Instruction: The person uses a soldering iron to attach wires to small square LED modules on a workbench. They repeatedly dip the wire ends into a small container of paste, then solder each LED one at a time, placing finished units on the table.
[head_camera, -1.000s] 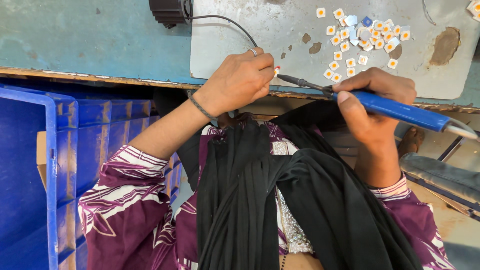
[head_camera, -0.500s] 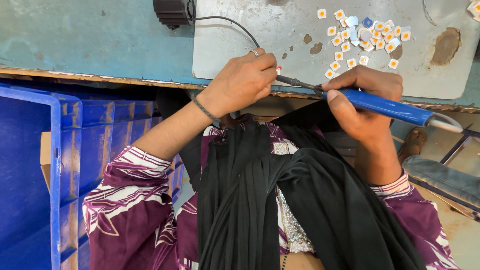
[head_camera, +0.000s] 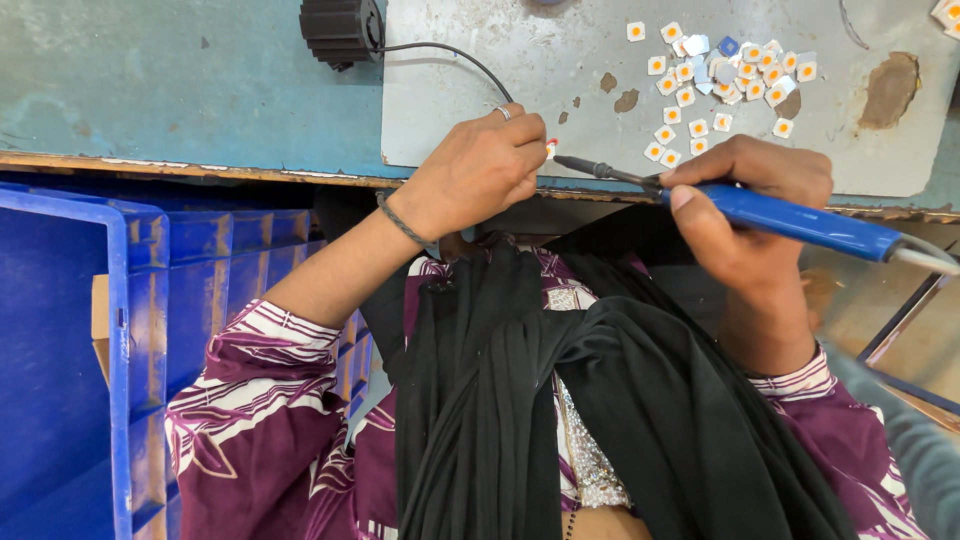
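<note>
Two hands are at work: the left hand (head_camera: 478, 172), wearing one ring (head_camera: 504, 113) and one thin bracelet (head_camera: 401, 220), and the right hand (head_camera: 745, 215). One blue-handled soldering iron (head_camera: 790, 217) sits in that right hand. One tiny square chip (head_camera: 551, 149) is pinched at the left fingertips. On the far side of the one grey plate (head_camera: 500, 40) lies a scatter of small square chips (head_camera: 725, 80), roughly two dozen; overlap blocks an exact count. One black round knob (head_camera: 340, 30) far left, one blue crate (head_camera: 60, 350) near left.
</note>
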